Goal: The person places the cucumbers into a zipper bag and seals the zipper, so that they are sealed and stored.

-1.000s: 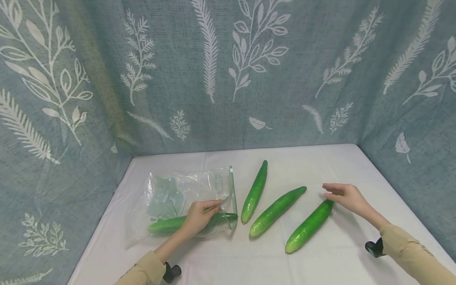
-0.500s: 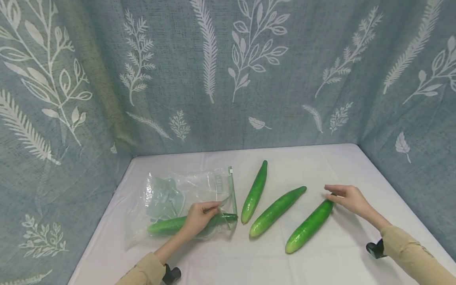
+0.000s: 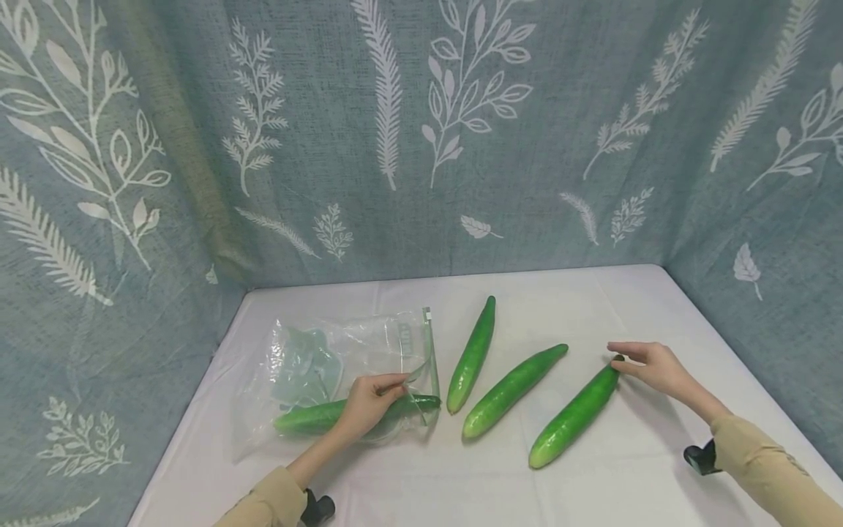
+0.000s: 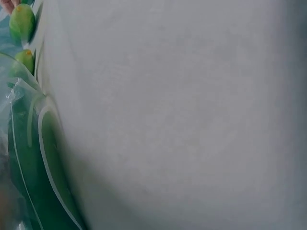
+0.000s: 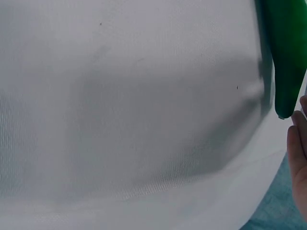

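My left hand (image 3: 370,401) pinches the opening edge of a clear zip bag (image 3: 369,337) lying on the left of the table. Inside the bag lies one cucumber (image 3: 306,418), partly covered by that hand; in the left wrist view the bagged cucumber (image 4: 26,158) fills the left edge. My right hand (image 3: 658,371), fingers fairly straight, is at the dark narrow end of the rightmost cucumber (image 3: 571,423). The right wrist view has its fingers (image 5: 296,139) just beside that cucumber's tip (image 5: 286,91); whether they touch cannot be told.
Two more cucumbers, one upright in view (image 3: 470,359) and one slanted (image 3: 514,393), lie between the bag and the rightmost cucumber. A white cloth covers the table (image 3: 461,483). Blue-grey leaf-patterned curtains (image 3: 408,219) stand behind and at both sides.
My right hand has shifted slightly right, uncovering more of the rightmost cucumber's tip. My left hand stays on the bag's edge, and the cucumbers lie where they were.
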Demonstrator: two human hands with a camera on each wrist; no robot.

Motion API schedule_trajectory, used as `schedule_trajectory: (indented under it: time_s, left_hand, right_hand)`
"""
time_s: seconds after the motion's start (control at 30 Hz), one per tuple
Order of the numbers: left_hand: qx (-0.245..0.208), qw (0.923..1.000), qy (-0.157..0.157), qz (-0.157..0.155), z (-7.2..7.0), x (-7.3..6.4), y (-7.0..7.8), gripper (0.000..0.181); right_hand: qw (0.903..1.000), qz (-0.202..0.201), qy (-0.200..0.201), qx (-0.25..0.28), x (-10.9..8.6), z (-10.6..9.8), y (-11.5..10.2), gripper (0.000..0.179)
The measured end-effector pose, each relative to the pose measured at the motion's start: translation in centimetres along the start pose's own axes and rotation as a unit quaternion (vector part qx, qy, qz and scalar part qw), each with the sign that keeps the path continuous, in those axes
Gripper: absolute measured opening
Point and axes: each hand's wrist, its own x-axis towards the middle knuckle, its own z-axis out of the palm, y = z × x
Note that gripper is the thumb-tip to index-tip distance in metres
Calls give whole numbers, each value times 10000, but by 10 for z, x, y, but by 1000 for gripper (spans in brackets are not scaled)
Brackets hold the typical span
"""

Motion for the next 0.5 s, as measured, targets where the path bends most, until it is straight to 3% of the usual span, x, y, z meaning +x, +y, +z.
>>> schedule_trajectory:
  time_s: [0.5]
  left_hand:
    - [-211,9993,-73,-307,-3,4,0,24]
  right_hand:
    - [9991,-274,-318,-85,3,-6,8,37]
